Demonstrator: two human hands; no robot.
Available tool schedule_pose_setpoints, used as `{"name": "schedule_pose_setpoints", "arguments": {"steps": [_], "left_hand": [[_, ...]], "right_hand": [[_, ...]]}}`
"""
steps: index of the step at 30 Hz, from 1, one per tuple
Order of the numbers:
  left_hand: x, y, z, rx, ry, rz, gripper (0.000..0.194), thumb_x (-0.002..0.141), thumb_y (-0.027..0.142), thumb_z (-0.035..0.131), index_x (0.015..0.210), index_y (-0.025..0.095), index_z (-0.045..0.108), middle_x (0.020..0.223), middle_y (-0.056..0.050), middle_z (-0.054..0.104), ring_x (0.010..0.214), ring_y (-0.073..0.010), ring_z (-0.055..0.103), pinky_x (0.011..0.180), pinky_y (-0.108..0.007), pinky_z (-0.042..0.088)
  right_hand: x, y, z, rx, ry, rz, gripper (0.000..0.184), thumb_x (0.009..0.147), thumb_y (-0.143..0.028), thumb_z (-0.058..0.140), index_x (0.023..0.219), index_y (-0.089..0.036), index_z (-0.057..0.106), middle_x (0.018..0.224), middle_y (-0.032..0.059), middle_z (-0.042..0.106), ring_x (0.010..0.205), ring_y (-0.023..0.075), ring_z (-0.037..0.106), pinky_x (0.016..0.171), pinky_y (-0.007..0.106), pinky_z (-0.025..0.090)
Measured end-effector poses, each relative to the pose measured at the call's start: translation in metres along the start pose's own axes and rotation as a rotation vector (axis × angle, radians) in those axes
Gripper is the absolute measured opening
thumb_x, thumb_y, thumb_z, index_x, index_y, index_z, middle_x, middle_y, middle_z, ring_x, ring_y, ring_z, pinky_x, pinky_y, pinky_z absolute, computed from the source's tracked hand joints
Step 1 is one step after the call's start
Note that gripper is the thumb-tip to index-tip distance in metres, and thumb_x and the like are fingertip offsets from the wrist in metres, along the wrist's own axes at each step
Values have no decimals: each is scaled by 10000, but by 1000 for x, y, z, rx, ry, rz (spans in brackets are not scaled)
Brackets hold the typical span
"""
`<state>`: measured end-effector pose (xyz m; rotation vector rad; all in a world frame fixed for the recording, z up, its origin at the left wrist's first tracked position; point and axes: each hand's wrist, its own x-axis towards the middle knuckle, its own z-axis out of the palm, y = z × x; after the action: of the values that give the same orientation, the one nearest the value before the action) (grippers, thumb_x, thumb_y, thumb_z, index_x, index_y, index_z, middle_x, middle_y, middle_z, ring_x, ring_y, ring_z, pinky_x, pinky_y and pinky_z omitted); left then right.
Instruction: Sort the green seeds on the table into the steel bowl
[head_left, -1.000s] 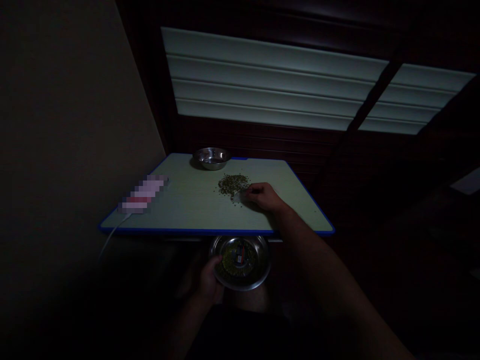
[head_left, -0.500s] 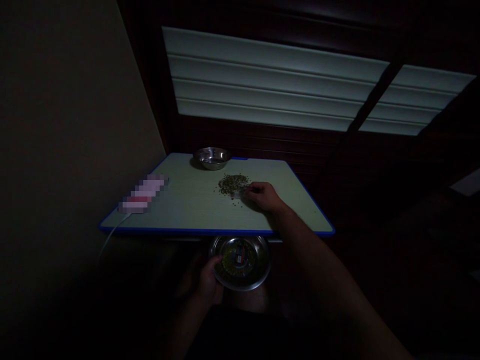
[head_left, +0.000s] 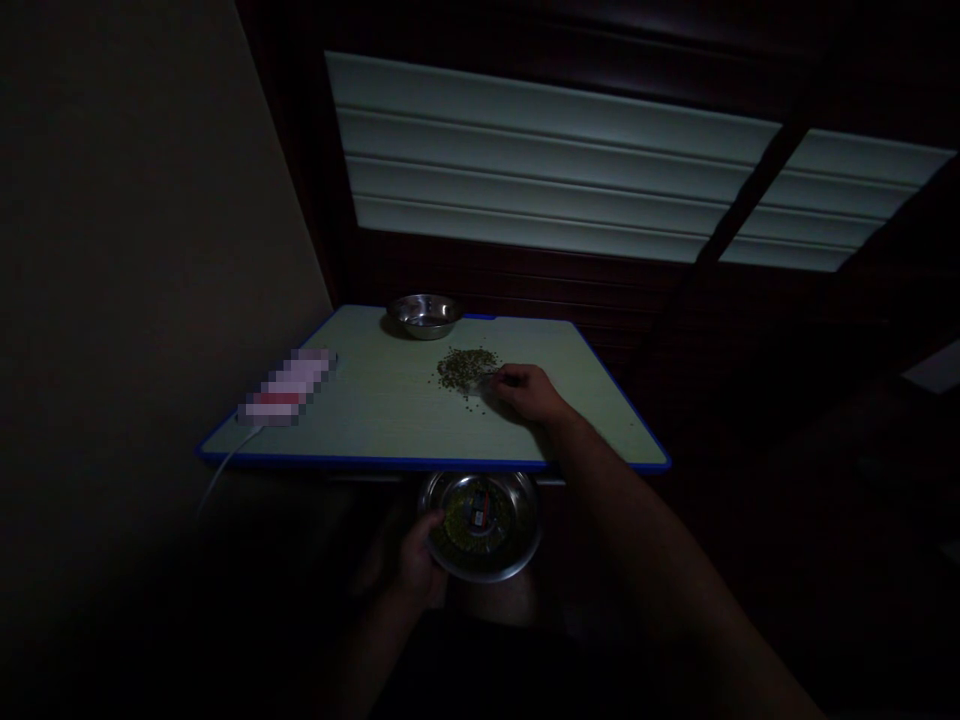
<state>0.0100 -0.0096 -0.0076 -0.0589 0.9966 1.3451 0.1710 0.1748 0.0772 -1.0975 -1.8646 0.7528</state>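
Note:
My left hand [head_left: 421, 562] grips the left rim of a metal bowl [head_left: 517, 566] below the table's front edge. Inside the bowl lie green beans or seeds [head_left: 459, 528] and a packet with a dark and orange label [head_left: 480, 509]. On the tabletop my right hand [head_left: 528, 392] is closed, its fingertips pinching a small, thin, clear piece [head_left: 484, 384], too dim to name exactly. That piece touches the near right side of a loose heap of small greenish-brown beans or seeds [head_left: 461, 366]. Some of them lie scattered around the heap.
A second metal bowl [head_left: 425, 318] stands at the table's back left. Towards the left edge lies a blurred-out pink device [head_left: 289, 388] with a white cable [head_left: 225, 464] running off the edge. The pale table [head_left: 360, 420] has a blue rim. Dark wood with light slatted panels [head_left: 540, 165] rises behind.
Both hands stay almost where they were. The clear piece in my right hand has shifted very slightly at the edge of the heap.

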Motion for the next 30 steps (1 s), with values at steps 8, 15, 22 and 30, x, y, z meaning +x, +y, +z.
{"name": "schedule_pose_setpoints", "arguments": {"steps": [8,15,22,30], "left_hand": [[2,-2,-2,-10,-25,-9,204,672,172,615,825,139,746,774,-124,779,982,-363,723,882,-472,578],[6,-4,-6,-16,-34,25,168,658,156,631,788,138,737,740,-113,769,916,-346,734,848,-455,589],[0,-1,0,4,-23,16,132,687,150,616,745,136,734,724,-125,764,982,-353,723,907,-445,565],[2,-2,-3,-4,-20,3,207,682,157,622,847,140,745,756,-110,774,961,-347,729,896,-461,569]], "right_hand": [[1,4,1,27,8,9,139,658,-294,622,665,-164,670,649,3,645,670,143,550,682,268,440],[1,3,1,30,-23,5,178,672,-335,624,677,-163,672,648,3,638,652,136,537,673,266,427],[0,2,0,56,-13,40,141,652,-307,616,653,-171,654,642,1,628,649,139,532,654,270,416],[0,4,0,78,-55,27,194,674,-360,649,681,-168,670,671,14,637,662,141,545,678,283,425]]}}
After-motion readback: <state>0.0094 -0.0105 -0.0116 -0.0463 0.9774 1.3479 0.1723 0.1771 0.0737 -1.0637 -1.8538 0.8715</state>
